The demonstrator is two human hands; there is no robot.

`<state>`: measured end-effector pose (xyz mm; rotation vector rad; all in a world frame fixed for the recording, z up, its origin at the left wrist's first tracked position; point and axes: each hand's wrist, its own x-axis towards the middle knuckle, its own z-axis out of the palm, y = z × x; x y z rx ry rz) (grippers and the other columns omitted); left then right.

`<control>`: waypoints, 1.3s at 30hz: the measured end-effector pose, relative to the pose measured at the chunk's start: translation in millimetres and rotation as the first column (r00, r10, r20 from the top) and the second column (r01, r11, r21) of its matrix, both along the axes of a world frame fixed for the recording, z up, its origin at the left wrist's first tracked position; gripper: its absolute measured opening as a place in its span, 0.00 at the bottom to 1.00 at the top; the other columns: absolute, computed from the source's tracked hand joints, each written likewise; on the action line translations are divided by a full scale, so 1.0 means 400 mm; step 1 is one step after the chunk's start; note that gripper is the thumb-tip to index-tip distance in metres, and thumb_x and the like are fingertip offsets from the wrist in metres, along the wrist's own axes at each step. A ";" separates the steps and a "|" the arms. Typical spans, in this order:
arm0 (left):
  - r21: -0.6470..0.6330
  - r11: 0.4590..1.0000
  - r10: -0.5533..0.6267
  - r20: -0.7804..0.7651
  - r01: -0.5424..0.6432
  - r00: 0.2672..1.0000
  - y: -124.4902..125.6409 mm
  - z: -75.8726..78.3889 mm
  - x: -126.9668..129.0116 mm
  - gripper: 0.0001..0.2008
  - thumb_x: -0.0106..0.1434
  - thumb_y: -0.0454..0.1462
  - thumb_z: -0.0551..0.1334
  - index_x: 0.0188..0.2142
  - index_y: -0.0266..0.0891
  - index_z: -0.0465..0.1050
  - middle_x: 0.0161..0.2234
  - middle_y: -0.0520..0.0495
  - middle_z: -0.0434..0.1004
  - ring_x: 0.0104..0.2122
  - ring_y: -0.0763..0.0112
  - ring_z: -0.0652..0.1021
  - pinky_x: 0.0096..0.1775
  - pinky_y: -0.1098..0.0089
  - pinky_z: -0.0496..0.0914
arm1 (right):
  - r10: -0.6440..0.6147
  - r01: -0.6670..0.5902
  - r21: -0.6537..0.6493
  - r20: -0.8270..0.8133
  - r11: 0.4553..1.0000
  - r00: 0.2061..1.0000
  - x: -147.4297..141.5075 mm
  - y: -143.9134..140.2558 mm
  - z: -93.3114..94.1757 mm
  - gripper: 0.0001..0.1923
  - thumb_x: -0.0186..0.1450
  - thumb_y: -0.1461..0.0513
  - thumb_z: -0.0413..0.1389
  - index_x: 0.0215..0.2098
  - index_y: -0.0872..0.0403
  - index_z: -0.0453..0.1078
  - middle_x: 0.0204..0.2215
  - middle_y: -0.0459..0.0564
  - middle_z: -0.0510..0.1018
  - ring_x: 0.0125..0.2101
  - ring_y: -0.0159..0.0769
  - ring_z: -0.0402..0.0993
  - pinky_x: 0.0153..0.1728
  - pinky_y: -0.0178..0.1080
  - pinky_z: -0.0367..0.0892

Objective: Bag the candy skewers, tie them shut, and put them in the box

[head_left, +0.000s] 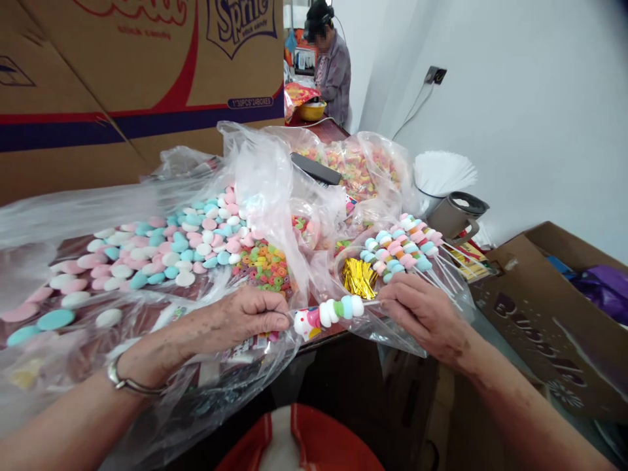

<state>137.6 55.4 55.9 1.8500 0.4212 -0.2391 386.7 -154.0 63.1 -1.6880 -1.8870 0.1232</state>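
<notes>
Hands met at the table's near edge: the left hand (245,317) pinched the pink end piece of a candy skewer (328,313), the right hand (422,313) gripped its stick, holding it level over the plastic sheet (255,170), finished skewers (400,252) and gold twist ties (358,276) just beyond.
</notes>
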 end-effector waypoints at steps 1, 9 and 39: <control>0.004 1.000 0.002 0.007 -0.002 1.000 0.000 -0.001 0.001 0.17 0.65 0.48 0.60 0.29 0.37 0.70 0.24 0.55 0.64 0.25 0.76 0.63 0.26 0.76 0.57 | -0.001 0.001 0.006 -0.001 1.000 1.000 -0.003 0.002 0.000 0.10 0.71 0.65 0.48 0.35 0.53 0.69 0.29 0.48 0.72 0.31 0.35 0.67 0.33 0.36 0.63; 0.084 0.991 -0.097 -0.040 0.100 0.994 -0.016 0.028 -0.001 0.16 0.63 0.50 0.61 0.33 0.38 0.73 0.26 0.54 0.68 0.26 0.73 0.66 0.26 0.75 0.59 | 0.054 -0.055 -0.024 -0.050 0.998 0.997 -0.020 0.024 -0.007 0.11 0.70 0.67 0.46 0.31 0.54 0.66 0.26 0.47 0.71 0.29 0.33 0.66 0.31 0.36 0.61; -0.516 0.856 -0.217 -0.286 0.041 0.933 -0.098 0.002 0.038 0.19 0.47 0.39 0.74 0.32 0.40 0.67 0.18 0.59 0.70 0.13 0.81 0.66 0.13 0.82 0.60 | 0.291 -0.294 -0.005 0.160 0.956 0.943 -0.024 0.039 0.015 0.13 0.72 0.65 0.46 0.31 0.54 0.67 0.28 0.49 0.71 0.31 0.35 0.64 0.35 0.38 0.59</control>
